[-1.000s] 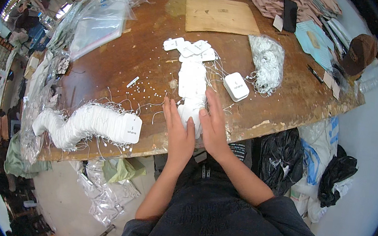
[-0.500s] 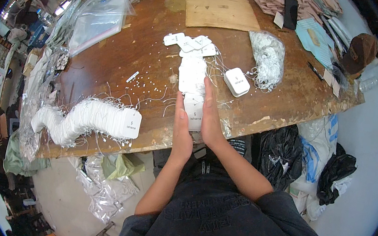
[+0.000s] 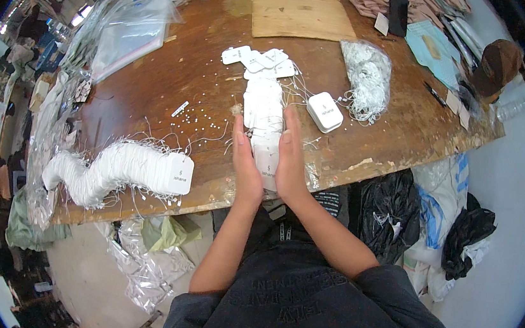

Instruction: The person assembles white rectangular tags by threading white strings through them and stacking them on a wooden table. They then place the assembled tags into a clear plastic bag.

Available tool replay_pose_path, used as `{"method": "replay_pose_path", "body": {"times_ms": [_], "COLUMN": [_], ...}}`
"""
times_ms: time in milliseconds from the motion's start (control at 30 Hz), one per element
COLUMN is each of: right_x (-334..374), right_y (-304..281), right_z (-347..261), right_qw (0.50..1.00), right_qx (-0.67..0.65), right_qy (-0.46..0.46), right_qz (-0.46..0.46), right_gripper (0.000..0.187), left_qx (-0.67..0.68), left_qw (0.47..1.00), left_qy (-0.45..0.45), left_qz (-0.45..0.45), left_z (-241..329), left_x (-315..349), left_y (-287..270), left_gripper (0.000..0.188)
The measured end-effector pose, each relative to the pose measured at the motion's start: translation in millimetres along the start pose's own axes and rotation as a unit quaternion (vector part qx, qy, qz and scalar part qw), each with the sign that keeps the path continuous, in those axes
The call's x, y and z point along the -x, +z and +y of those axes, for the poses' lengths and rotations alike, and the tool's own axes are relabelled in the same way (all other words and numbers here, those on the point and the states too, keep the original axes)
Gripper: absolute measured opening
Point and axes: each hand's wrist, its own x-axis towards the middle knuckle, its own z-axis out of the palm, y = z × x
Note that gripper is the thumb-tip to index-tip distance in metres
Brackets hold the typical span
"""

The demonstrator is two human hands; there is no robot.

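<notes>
My left hand [image 3: 246, 172] and right hand [image 3: 291, 170], flat and unclenched, flank a row of white tags [image 3: 264, 103] near the wooden table [image 3: 211, 75] edge. I appear to be squaring the row; the next move calls for even, gentle pressure from both palms.

Left hand [image 3: 247, 164] and right hand [image 3: 291, 165] — palms inward — flank a row of white tags [image 3: 261, 105] on the table [image 3: 131, 102].
</notes>
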Motion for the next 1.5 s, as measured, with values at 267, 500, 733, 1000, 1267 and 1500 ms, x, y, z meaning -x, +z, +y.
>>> {"method": "replay_pose_path", "body": {"times_ms": [267, 500, 733, 1000, 1267, 1500], "right_x": [-7.1, -29.3, -49.7, -55.2, -56.5, -64.7], "right_y": [5.1, 4.1, -4.8, -5.0, 0.1, -9.7], "right_z": [-0.1, 7.7, 15.2, 19.5, 17.4, 17.3], "right_qw": [0.998, 0.996, 0.998, 0.993, 0.998, 0.997], "right_qx": [0.061, 0.065, 0.019, 0.056, 0.024, 0.009], "right_qy": [-0.005, 0.026, 0.045, 0.019, 0.034, 0.043], "right_qz": [-0.007, -0.051, -0.027, -0.101, -0.044, -0.068], "right_gripper": [0.061, 0.066, 0.069, 0.07, 0.067, 0.06], "left_qx": [-0.144, -0.066, -0.083, -0.048, -0.01, -0.015], "left_qw": [0.989, 0.995, 0.995, 0.995, 0.999, 0.999], "left_qy": [0.02, -0.03, -0.023, -0.055, -0.036, -0.036], "left_qz": [-0.007, -0.071, -0.054, -0.067, -0.014, -0.03], "left_z": [14.9, -8.8, -12.0, 0.8, -0.3, -2.9], "left_x": [-28.2, -47.9, -53.3, -48.5, -55.4, -57.1], "left_y": [-4.5, -5.8, -3.7, 10.9, 10.6, 20.3], "left_gripper": [0.067, 0.075, 0.075, 0.076, 0.071, 0.068]}}
